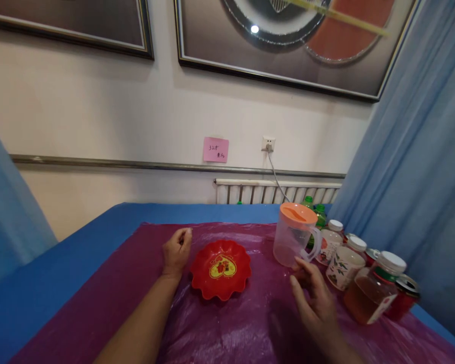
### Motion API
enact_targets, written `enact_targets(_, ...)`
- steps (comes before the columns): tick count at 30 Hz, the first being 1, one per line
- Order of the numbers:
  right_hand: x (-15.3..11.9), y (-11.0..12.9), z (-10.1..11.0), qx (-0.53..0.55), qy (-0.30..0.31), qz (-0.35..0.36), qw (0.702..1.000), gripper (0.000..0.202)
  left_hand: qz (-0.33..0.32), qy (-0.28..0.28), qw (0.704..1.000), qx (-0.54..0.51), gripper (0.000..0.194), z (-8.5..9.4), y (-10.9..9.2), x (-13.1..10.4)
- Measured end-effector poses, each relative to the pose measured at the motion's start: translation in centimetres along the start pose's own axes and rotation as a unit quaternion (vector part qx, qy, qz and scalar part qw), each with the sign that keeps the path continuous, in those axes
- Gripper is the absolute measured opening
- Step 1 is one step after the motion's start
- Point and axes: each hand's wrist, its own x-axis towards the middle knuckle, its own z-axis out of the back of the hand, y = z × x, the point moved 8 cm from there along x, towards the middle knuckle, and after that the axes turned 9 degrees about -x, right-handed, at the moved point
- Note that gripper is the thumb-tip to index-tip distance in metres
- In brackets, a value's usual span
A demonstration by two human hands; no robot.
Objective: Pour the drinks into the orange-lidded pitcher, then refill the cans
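A red scalloped plate [238, 265] with a yellow heart design lies on the purple plastic sheet [227, 328]. Just left of it, my left hand [177, 251] is curled closed, with nothing visible in it. My right hand [314, 293] hovers in front of the clear pitcher [288, 242], fingers apart and loosely bent, holding nothing. The pitcher has an orange lid [298, 213] and its handle points right, close to my right fingertips.
At the right stand a bottle of brown liquid [367, 296], a red can [402, 303], a floral cup [345, 268] and green bottles [320, 216]. Blue curtains [413, 167] hang on both sides. Behind the table is a radiator [250, 192].
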Motion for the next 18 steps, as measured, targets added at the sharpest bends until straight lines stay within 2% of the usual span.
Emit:
enact_targets(6,6.3,8.7,-4.2,0.196,0.019,0.072,0.978,0.045,0.010,0.007,1.000,0.005,0.050,0.0,0.9,-0.1)
enact_targets(9,8.5,10.4,-6.5,0.267,0.001,0.047,0.962,0.042,0.015,0.004,1.000,0.005,0.050,0.3,1.4,0.0)
enact_targets(11,8.8,9.8,-8.7,0.307,0.003,-0.003,0.952,0.042,0.018,-0.001,1.000,0.002,0.050,0.5,1.7,0.0)
enact_targets(15,8.1,6.3,-12.9,0.341,0.039,-0.121,0.932,0.044,0.026,-0.009,1.000,-0.007,0.048,0.7,2.2,0.2)
enact_targets(18,8.4,3.9,-14.2,0.331,0.074,-0.167,0.926,0.049,0.034,-0.007,0.999,-0.016,0.047,0.5,2.1,0.3)
